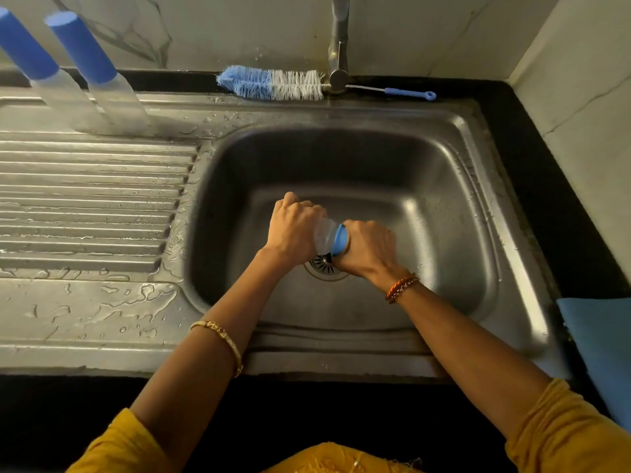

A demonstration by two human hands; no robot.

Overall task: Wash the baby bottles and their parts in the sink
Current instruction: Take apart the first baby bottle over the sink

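Both hands meet over the middle of the sink (485, 186) basin, just above the drain (326, 266). Left hand (293, 227) is wrapped round the clear body of a baby bottle (324, 235), fingers curled over it. Right hand (370, 247) grips the bottle's blue collar (340, 238) end, fingers closed round it; whatever sits past the collar is hidden in the fist. Bottle lies roughly sideways btwn the two hands, body to the left, collar to the right.

Far left, on the wet drainboard (85, 186), two more bottles w/ blue caps (80, 46) stand side by side, near each other, well apart from the basin. A blue-and-white bottle brush (273, 84) lies along the far rim, bristles left, thin handle running right past the tap (338, 52) base. Blue cloth (601, 346) on the dark surface (546, 158) at near right. Bangle on each wrist, yellow sleeves.
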